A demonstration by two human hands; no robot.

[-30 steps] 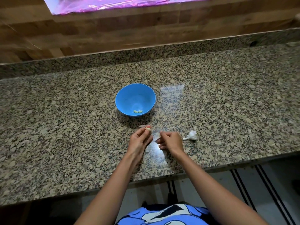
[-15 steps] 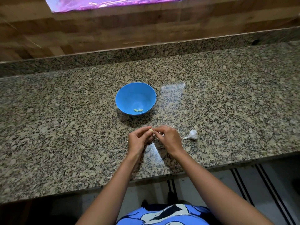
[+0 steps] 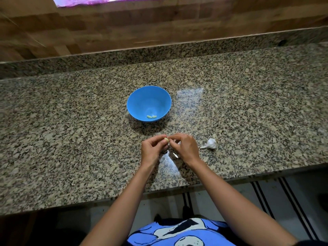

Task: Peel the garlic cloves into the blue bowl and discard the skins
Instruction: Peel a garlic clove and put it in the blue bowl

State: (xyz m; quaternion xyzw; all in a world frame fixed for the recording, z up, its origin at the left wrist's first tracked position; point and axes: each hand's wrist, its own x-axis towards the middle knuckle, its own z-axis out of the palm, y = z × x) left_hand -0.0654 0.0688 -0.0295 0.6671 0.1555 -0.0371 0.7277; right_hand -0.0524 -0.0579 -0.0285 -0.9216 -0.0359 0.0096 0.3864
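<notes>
**Q:** What lies nearest the viewer?
**A:** A blue printed cotton shirt [image 3: 177, 233] bearing a black-and-white cartoon picture. Beyond it runs the front edge of the speckled brown granite counter [image 3: 71, 139].

**Q:** How are the fingers set?
**A:** The left hand [image 3: 150, 148] and right hand [image 3: 184, 148] meet above the counter, a little in from that edge. Both have curled fingers. The left thumb and forefinger pinch a small pale-yellow garlic clove [image 3: 166, 139], and the right thumb and forefinger nip at its right side. A white papery skin scrap [image 3: 175, 155] lies on the counter beneath the right hand.

**Q:** What lies around and beyond?
**A:** A white garlic bulb [image 3: 211, 144] rests near the right hand, apart from it. Farther back, the round blue plastic bowl [image 3: 142, 96] stands upright with two peeled cloves [image 3: 151, 116] at its bottom. Open granite stretches to both sides, up to the raised granite backsplash [image 3: 195, 48] and the brown wood-plank wall [image 3: 124, 29].
</notes>
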